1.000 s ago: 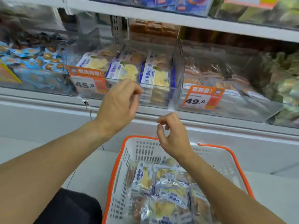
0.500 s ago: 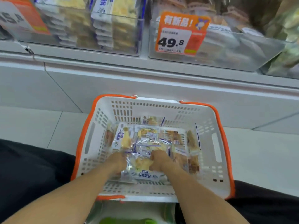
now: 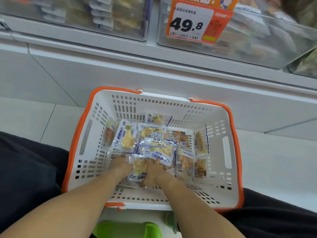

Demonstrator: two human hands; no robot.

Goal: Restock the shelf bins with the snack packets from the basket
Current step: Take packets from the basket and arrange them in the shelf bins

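A white basket with an orange rim (image 3: 231,134) stands on the floor below the shelf. Several clear snack packets (image 3: 151,134) with yellow pieces and blue labels lie inside it. Both my hands are down in the basket's near half. My left hand (image 3: 121,164) has its fingers curled into the pile at a packet's edge. My right hand (image 3: 153,170) lies beside it, thumb and fingers closed over a blue-labelled packet (image 3: 139,169) between the two hands. Above, a clear shelf bin (image 3: 103,18) holds stacked packets of the same kind.
A second clear bin (image 3: 257,40) to the right carries an orange price tag (image 3: 188,23) reading 49.8. The white shelf base (image 3: 154,69) runs behind the basket. My dark trouser legs (image 3: 25,169) flank it, and a green object (image 3: 127,229) lies below its near rim.
Both hands came down from the shelf bin into the basket and settled on the packets. My view tilted down from the shelf to the basket.
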